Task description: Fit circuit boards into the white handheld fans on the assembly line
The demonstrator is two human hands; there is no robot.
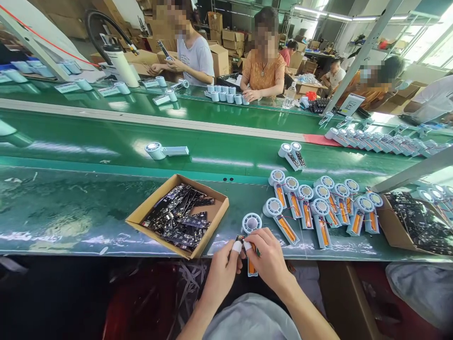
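At the front edge of the bench, my left hand pinches a small black circuit board with its white-covered thumb. Close against it, my right hand is closed at the board's right side; what its fingertips grip is too small to make out. A light blue handheld fan lies under my right hand, its round head beyond the fingers. The fan's opened handle, with an orange battery inside, shows below the hand; its middle is hidden.
A cardboard box of black circuit boards stands at the left. Several opened fans lie at the right, before another box of boards. Beyond, a green conveyor carries fans. Co-workers sit across; a metal post slants at the right.
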